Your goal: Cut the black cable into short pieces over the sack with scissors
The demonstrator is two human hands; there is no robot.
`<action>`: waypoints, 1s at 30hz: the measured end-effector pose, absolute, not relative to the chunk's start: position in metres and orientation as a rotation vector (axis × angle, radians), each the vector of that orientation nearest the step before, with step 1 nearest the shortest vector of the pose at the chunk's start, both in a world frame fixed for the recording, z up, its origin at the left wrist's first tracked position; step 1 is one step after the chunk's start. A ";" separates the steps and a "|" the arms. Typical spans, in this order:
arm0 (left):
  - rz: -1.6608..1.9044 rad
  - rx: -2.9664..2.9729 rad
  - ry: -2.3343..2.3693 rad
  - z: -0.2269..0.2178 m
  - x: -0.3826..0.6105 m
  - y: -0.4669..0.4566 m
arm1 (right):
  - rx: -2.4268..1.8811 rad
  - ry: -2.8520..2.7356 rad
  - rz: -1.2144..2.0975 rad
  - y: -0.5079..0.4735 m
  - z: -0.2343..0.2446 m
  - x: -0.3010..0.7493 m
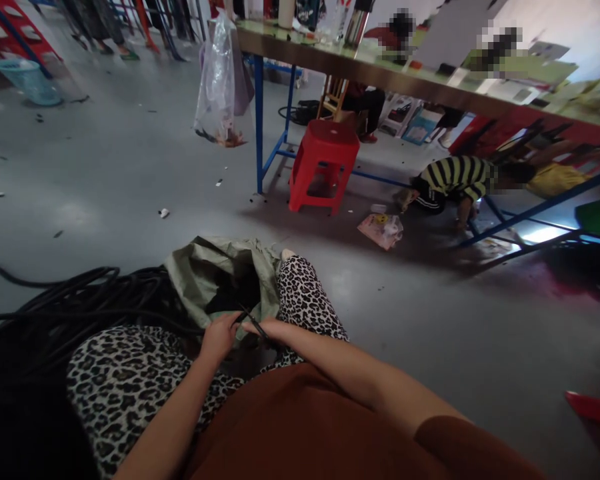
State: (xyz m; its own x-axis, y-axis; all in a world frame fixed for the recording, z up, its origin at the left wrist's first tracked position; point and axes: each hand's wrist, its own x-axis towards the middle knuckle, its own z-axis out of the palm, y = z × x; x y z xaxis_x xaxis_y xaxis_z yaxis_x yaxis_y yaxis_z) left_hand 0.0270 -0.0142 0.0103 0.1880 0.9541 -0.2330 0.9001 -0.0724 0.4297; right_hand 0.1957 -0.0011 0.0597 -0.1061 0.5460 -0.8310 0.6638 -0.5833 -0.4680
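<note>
Brown shirt (pixel 300 427) nearest, leopard-print trousers (pixel 125 380) beyond. Left hand (pixel 219 337) and right hand (pixel 271 329) meet over lap, fingers of both pinched on black cable piece (pixel 247 317): thin, dark, short, slanting between hands. Green sack (pixel 205 273) just behind; black cable pile (pixel 70 307) at left.
</note>
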 end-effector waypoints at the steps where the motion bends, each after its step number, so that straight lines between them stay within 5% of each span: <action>1: 0.145 1.986 1.734 0.011 0.027 -0.014 | 2.029 1.367 -1.784 -0.001 0.061 0.195; 30: 0.135 1.972 1.802 0.010 0.031 -0.014 | 1.976 1.457 -1.749 0.002 0.044 0.195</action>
